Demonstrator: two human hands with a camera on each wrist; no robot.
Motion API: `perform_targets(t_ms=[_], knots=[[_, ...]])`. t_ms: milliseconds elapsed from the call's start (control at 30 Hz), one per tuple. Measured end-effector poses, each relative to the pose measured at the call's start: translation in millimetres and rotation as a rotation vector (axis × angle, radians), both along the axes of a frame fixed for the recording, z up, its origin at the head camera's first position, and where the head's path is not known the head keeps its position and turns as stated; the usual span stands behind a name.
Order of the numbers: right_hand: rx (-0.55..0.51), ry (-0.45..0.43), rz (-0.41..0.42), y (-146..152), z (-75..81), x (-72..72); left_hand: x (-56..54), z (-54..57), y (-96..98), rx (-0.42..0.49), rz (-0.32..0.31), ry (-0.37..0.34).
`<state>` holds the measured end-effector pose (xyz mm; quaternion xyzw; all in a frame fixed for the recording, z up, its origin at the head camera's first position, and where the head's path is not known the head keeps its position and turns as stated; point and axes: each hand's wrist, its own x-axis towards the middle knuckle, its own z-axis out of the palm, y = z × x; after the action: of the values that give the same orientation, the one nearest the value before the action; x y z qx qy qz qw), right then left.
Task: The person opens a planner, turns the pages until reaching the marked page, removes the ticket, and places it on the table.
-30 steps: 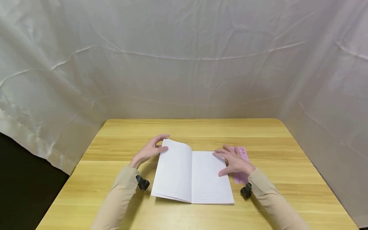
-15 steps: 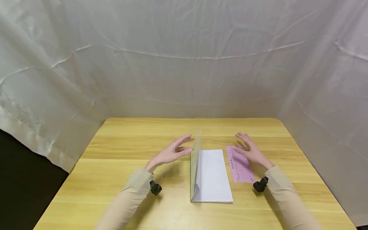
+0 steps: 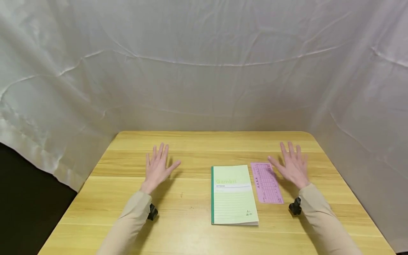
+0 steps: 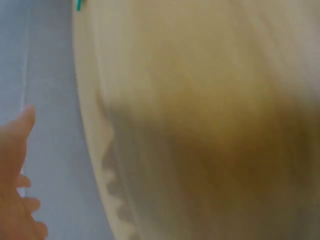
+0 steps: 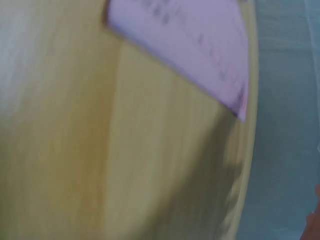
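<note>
A closed notebook (image 3: 234, 198) with a pale green cover and dark green spine lies flat on the table, right of the middle in the head view. Just to its right is a pink printed slip (image 3: 267, 186), which also fills the top of the right wrist view (image 5: 190, 45). My left hand (image 3: 157, 170), fingers spread and straight, hovers over the wood well left of the notebook and holds nothing. Fingers likewise spread, my right hand (image 3: 293, 168) is raised beside the slip's upper right, its thumb near the slip's top edge; whether they touch I cannot tell.
The wooden table (image 3: 188, 237) has rounded far corners. A pale cloth curtain (image 3: 204, 95) surrounds it at the back and both sides. Below the curtain at the left is a dark area (image 3: 28, 202). Both wrists carry small black cameras.
The notebook, open a second ago, has been closed, its cover folding over to the right. My left hand has let go and moved left; my right hand has lifted off the pages and moved right.
</note>
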<state>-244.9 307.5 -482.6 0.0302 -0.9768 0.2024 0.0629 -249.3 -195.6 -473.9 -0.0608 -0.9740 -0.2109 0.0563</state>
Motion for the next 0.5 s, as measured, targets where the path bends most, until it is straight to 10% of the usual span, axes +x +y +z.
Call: perform_targets(t_ms=[167, 500], knots=[[0.082, 0.009, -0.05, 4.6, -2.8, 3.5, 4.0, -10.9, -14.5, -0.155, 0.093, -0.019], [0.096, 0.003, -0.058, 6.4, -5.3, 6.1, 6.9, -16.8, -21.8, -0.17, 0.121, -0.059]])
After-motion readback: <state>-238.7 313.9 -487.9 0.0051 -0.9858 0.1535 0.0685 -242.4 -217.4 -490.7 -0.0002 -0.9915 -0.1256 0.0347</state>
